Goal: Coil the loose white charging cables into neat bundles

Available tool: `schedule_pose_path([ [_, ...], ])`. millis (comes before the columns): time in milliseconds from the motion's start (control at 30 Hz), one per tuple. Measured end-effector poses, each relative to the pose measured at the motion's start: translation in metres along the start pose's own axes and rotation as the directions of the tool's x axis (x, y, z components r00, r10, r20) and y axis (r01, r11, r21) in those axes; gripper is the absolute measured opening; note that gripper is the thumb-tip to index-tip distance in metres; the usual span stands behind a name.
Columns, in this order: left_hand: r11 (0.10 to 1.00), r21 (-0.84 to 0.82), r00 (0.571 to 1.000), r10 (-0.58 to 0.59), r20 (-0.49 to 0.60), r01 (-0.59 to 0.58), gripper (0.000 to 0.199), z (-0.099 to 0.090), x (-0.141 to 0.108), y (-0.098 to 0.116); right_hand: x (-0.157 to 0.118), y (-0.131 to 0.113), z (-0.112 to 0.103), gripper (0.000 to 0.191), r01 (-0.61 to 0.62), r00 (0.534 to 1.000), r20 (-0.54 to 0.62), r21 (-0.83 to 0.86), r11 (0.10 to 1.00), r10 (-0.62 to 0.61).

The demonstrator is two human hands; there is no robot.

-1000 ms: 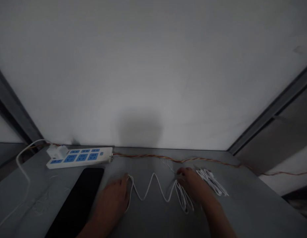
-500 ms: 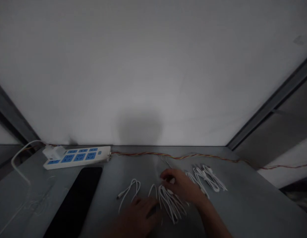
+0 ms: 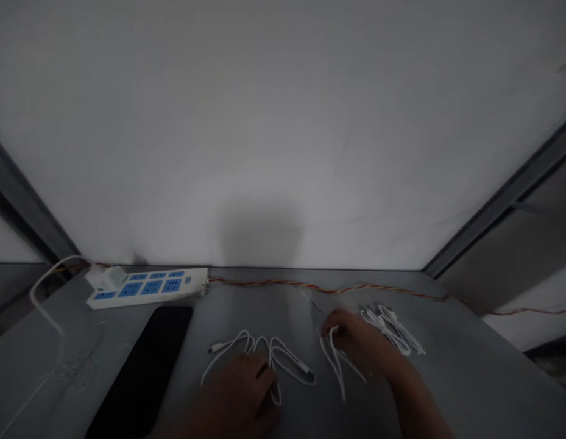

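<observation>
While the left hand (image 3: 248,390) is covering part of a loosely spread white cable (image 3: 303,367) on the grey desk (image 3: 470,384), the right hand (image 3: 351,338) is pinching a looped white cable (image 3: 339,369) just to its right. The right grip is closing around the loops' upper end; blur is hiding the left fingertips, so whether that grip is holding a strand is impossible to say. The work is apparently separating cables, and the next move is probably calling for keeping the 2 sets of strands apart. Compared with 0.5 seconds ago, the left cable is spreading wider, and fewer loops are hanging beneath the right hand.
</observation>
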State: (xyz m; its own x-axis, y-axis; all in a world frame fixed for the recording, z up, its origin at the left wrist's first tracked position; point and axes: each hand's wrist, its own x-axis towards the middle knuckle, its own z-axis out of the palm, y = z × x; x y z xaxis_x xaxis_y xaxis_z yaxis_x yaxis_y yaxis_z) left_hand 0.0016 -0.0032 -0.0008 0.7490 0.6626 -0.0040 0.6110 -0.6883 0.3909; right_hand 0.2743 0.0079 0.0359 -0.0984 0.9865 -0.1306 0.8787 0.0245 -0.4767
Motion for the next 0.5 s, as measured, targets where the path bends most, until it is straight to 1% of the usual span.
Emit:
schedule_pose_path([
  [67,1.0,0.0,0.999,-0.029,-0.017,0.029,0.015,0.0,-0.001,-0.001,0.001,0.013,-0.005,0.035,-0.055,0.997,-0.053,-0.038,0.998,0.053],
  [133,1.0,0.012,0.999,0.008,-0.051,-0.008,0.016,0.0,-0.002,-0.003,0.0,0.024,-0.008,0.035,-0.111,0.99,-0.096,-0.071,0.991,0.104],
  [200,0.997,0.03,0.991,0.072,-0.115,-0.069,0.02,0.0,-0.003,-0.006,-0.002,0.03,-0.01,0.035,-0.126,0.986,-0.117,-0.083,0.989,0.115],
  [233,0.996,0.046,0.984,0.083,-0.159,-0.076,0.022,-0.001,-0.004,-0.007,-0.004,0.03,-0.011,0.039,-0.118,0.986,-0.124,-0.083,0.99,0.108],
  [267,0.996,0.067,0.975,0.07,-0.209,-0.057,0.025,-0.003,-0.004,-0.01,-0.005,0.029,-0.013,0.044,-0.108,0.986,-0.137,-0.081,0.991,0.097],
  [300,0.996,0.092,0.965,0.029,-0.259,-0.006,0.028,-0.006,-0.004,-0.013,-0.005,0.025,-0.013,0.047,-0.097,0.983,-0.162,-0.081,0.992,0.083],
  [333,0.99,0.117,0.953,-0.036,-0.301,0.074,0.031,-0.009,-0.004,-0.016,-0.005,0.019,-0.014,0.047,-0.08,0.979,-0.193,-0.078,0.994,0.064],
  [367,0.976,0.143,0.937,-0.107,-0.332,0.162,0.033,-0.013,-0.004,-0.02,-0.005,0.012,-0.013,0.043,-0.056,0.975,-0.219,-0.068,0.996,0.04],
  [400,0.954,0.165,0.922,-0.184,-0.34,0.251,0.034,-0.017,-0.004,-0.024,-0.005,0.002,-0.011,0.036,-0.025,0.972,-0.235,-0.054,0.998,0.011],
  [433,0.928,0.184,0.911,-0.254,-0.326,0.325,0.034,-0.021,-0.004,-0.028,-0.004,-0.008,-0.007,0.029,0.024,0.975,-0.222,-0.027,0.999,-0.029],
  [500,0.882,0.197,0.89,-0.374,-0.262,0.429,0.031,-0.027,-0.003,-0.033,-0.004,-0.03,0.005,0.017,0.097,0.99,-0.103,0.032,0.995,-0.093],
])
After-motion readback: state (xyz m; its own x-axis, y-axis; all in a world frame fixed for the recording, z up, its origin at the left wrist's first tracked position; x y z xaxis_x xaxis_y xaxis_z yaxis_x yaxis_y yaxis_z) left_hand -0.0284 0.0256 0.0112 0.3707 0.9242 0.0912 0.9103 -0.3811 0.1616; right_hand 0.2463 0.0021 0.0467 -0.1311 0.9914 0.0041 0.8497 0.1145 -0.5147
